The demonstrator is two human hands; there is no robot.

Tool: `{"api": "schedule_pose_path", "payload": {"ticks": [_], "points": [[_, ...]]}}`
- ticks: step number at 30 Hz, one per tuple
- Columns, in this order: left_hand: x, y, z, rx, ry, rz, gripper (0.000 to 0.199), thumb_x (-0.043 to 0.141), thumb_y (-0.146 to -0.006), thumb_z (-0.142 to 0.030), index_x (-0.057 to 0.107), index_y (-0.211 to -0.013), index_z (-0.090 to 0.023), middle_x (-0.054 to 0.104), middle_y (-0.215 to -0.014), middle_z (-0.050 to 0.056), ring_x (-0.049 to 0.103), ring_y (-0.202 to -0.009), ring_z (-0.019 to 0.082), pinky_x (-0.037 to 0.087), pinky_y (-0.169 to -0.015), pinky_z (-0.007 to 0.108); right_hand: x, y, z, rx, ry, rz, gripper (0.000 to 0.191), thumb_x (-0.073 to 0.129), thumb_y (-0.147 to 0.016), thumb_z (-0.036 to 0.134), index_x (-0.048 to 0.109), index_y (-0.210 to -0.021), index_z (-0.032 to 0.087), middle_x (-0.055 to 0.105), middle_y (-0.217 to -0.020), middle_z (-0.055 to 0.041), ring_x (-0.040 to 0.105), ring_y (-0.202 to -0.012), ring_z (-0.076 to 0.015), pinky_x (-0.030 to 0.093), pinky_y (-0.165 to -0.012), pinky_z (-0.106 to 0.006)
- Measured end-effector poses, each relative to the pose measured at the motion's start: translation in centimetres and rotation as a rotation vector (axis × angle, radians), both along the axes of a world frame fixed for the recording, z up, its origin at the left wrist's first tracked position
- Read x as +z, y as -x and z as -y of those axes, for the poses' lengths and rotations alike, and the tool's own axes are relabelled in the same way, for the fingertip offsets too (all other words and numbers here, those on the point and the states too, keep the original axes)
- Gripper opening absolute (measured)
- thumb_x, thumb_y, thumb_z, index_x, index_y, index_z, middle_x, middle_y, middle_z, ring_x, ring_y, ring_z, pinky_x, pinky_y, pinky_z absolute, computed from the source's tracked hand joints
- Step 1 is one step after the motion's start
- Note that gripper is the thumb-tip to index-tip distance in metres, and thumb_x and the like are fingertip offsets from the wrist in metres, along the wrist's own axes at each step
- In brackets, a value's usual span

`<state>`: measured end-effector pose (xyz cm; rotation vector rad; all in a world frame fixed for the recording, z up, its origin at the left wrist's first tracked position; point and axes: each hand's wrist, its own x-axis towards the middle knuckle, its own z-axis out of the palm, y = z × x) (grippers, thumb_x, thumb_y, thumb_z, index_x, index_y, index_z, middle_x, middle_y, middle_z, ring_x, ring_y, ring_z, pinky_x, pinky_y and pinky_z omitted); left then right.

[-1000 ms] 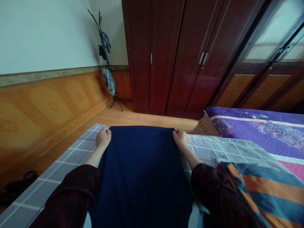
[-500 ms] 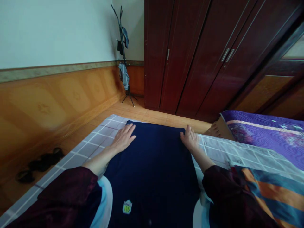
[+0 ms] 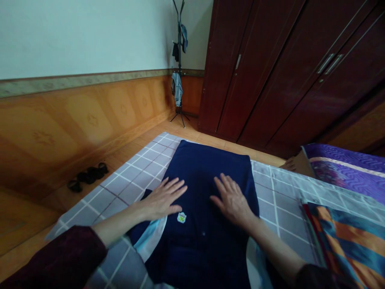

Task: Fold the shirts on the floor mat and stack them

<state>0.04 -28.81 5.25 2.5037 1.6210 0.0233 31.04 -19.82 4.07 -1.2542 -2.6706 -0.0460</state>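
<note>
A navy blue shirt (image 3: 210,160) lies spread out with its hem at the far side and its sleeves, banded in light blue and white, toward me. A small white and green badge (image 3: 181,217) sits on its chest. My left hand (image 3: 165,196) is over the shirt's left side just beyond the badge, fingers stretched and apart. My right hand (image 3: 233,200) is flat over the right half of the cloth, fingers also extended. Neither hand grips the fabric. The collar end is cut off by the bottom edge of the view.
The shirt lies on a grey checked bedspread (image 3: 270,188). Folded orange and blue striped cloth (image 3: 345,233) is at the right. Beyond stand a dark red wardrobe (image 3: 255,72), a coat rack (image 3: 179,60) and a purple quilted cover (image 3: 345,164). Dark shoes (image 3: 88,175) are on the floor.
Both hands have drawn back from the shirt's far corners toward its middle and closer to each other. The view has turned slightly left. The shirt remains spread out.
</note>
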Motion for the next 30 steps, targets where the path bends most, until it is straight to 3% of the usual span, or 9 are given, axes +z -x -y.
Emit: {"api": "schedule_pose_path", "payload": {"ticks": [2, 3, 7, 9, 13, 19, 22, 26, 30], "points": [[-1.2, 1.0, 3.5, 0.054, -0.014, 0.0, 0.058, 0.041, -0.093, -0.045, 0.022, -0.147, -0.032, 0.021, -0.155, 0.0, 0.016, -0.143, 0.023, 0.014, -0.115, 0.047, -0.8, -0.1, 3.1, 0.289, 0.068, -0.01, 0.059, 0.043, -0.091, 0.051, 0.035, -0.144, 0.026, 0.031, -0.15, -0.0081, 0.026, -0.138, -0.0281, 0.027, -0.11, -0.047], [-1.6, 2.1, 4.9, 0.176, -0.036, -0.016, 0.056, 0.041, -0.094, -0.041, 0.026, -0.146, -0.03, 0.025, -0.154, 0.003, 0.019, -0.142, 0.024, 0.017, -0.114, 0.048, -1.2, -0.5, 3.9, 0.291, 0.076, -0.015, 0.058, 0.043, -0.091, 0.051, 0.036, -0.143, 0.026, 0.033, -0.15, -0.0081, 0.027, -0.138, -0.028, 0.027, -0.11, -0.048], [-1.3, 5.0, 8.1, 0.605, -0.15, -0.091, 0.057, 0.047, -0.09, -0.04, 0.041, -0.14, -0.014, 0.039, -0.145, 0.016, 0.03, -0.137, 0.033, 0.025, -0.111, 0.052, -1.4, -2.5, 5.3, -0.165, -0.014, -0.072, 0.063, 0.047, -0.089, 0.048, 0.044, -0.137, 0.007, 0.037, -0.144, -0.0232, 0.03, -0.134, -0.0387, 0.031, -0.104, -0.056], [-0.5, 3.1, 9.4, 0.476, -0.156, -0.046, 0.063, 0.049, -0.089, -0.04, 0.033, -0.144, -0.016, 0.032, -0.149, 0.013, 0.025, -0.139, 0.03, 0.024, -0.112, 0.049, -0.9, -2.3, 6.6, -0.09, -0.015, -0.092, 0.066, 0.047, -0.089, 0.048, 0.039, -0.141, 0.009, 0.032, -0.147, -0.0213, 0.027, -0.136, -0.0378, 0.032, -0.105, -0.055], [-0.3, -1.8, 11.4, 0.015, -0.027, 0.057, 0.07, 0.052, -0.087, -0.032, 0.019, -0.148, -0.03, 0.023, -0.154, 0.003, 0.023, -0.14, 0.025, 0.025, -0.113, 0.048, -0.4, -1.9, 9.6, 0.363, 0.089, -0.018, 0.06, 0.044, -0.091, 0.048, 0.03, -0.146, 0.028, 0.032, -0.15, -0.0059, 0.029, -0.137, -0.0277, 0.031, -0.109, -0.049], [-0.8, -0.3, 12.3, 0.346, -0.095, 0.147, 0.042, 0.042, -0.094, -0.038, 0.05, -0.133, -0.028, 0.051, -0.138, 0.005, 0.044, -0.129, 0.024, 0.035, -0.109, 0.044, -0.8, -11.8, 9.8, -0.332, -0.102, -0.055, 0.055, 0.038, -0.09, 0.048, 0.051, -0.127, 0.01, 0.049, -0.134, -0.0212, 0.046, -0.123, -0.036, 0.042, -0.097, -0.051], [0.3, -2.6, 12.4, 0.226, 0.012, 0.251, 0.046, 0.044, -0.093, -0.037, 0.041, -0.139, -0.029, 0.052, -0.137, 0.003, 0.047, -0.126, 0.021, 0.041, -0.106, 0.038, -0.6, -15.5, 11.8, -0.411, -0.078, -0.094, 0.053, 0.037, -0.088, 0.053, 0.051, -0.125, 0.017, 0.06, -0.117, -0.0168, 0.056, -0.109, -0.0332, 0.048, -0.087, -0.047], [1.6, -7.5, 12.2, -0.026, 0.054, 0.223, 0.066, 0.066, -0.081, -0.033, 0.039, -0.14, -0.025, 0.056, -0.131, 0.008, 0.049, -0.122, 0.027, 0.033, -0.11, 0.05, -0.1, -15.5, 14.2, -0.552, 0.062, -0.104, 0.045, 0.039, -0.084, 0.055, 0.06, -0.105, 0.021, 0.064, -0.091, -0.0117, 0.062, -0.089, -0.0314, 0.05, -0.071, -0.043], [3.0, -9.3, 12.7, -0.19, 0.101, 0.236, 0.033, 0.055, -0.084, -0.012, 0.06, -0.113, -0.026, 0.066, -0.103, 0.002, 0.059, -0.1, 0.019, 0.029, -0.112, 0.047, 0.8, -14.8, 14.0, -0.668, 0.275, -0.227, 0.028, 0.044, -0.079, 0.048, 0.058, -0.069, 0.026, 0.062, -0.069, -0.0035, 0.061, -0.063, -0.0218, 0.045, -0.059, -0.034]]}}
